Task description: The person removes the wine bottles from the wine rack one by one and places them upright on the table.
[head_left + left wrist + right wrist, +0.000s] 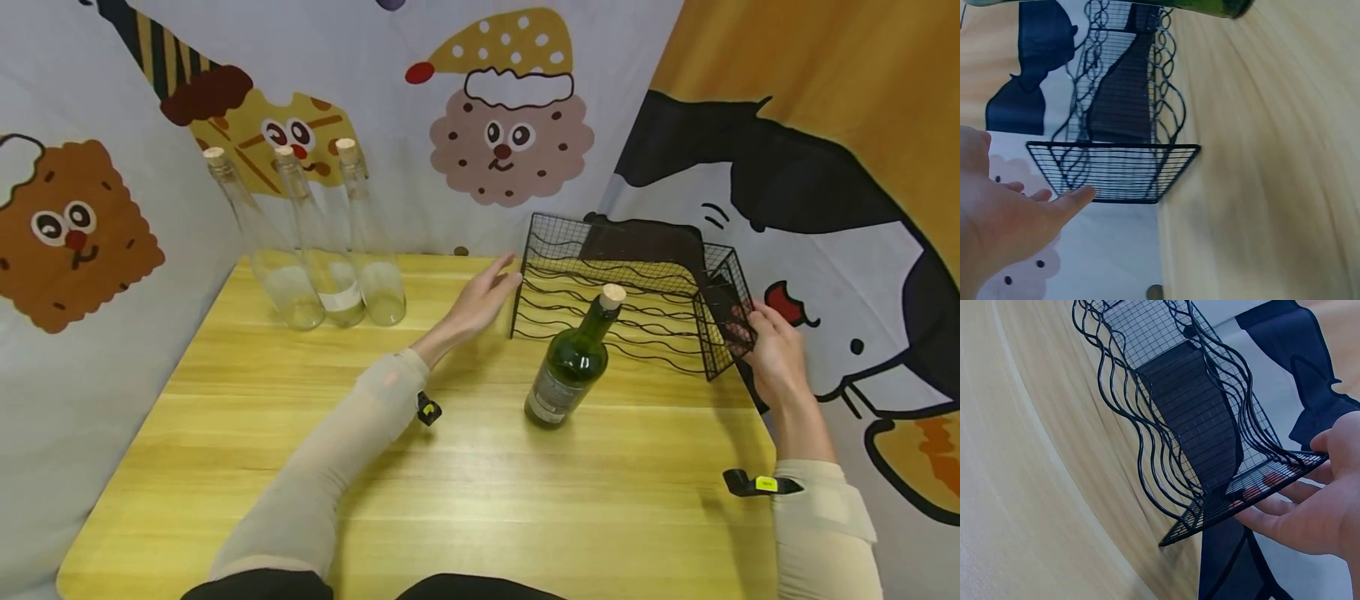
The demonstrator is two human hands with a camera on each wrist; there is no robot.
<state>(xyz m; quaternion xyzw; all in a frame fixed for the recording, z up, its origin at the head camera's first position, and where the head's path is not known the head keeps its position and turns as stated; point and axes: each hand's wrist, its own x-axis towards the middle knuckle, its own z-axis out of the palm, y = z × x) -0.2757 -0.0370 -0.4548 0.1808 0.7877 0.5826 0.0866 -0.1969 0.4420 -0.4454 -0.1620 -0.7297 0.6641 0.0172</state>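
A black wire rack [622, 333] with wavy rods and mesh end panels stands on the table against the wall. On its right end panel, my right hand [778, 354] grips the mesh, its fingers [1266, 509] along the outer face and the thumb at the upper edge. My left hand [483, 296] reaches toward the rack's left end, fingers extended and holding nothing; contact there is hard to tell. Upright in front of the rack stands a corked green glass bottle [567, 371] with a grey label, its lower end crossing the top of the left wrist view.
Several clear glass bottles with corks, among them one nearest the wall corner [270, 267], stand at the table's back left. Printed cloth [510, 142] with cartoon figures hangs behind the wooden table [480, 500] and down both sides. A wrist camera [429, 409] juts from the left sleeve.
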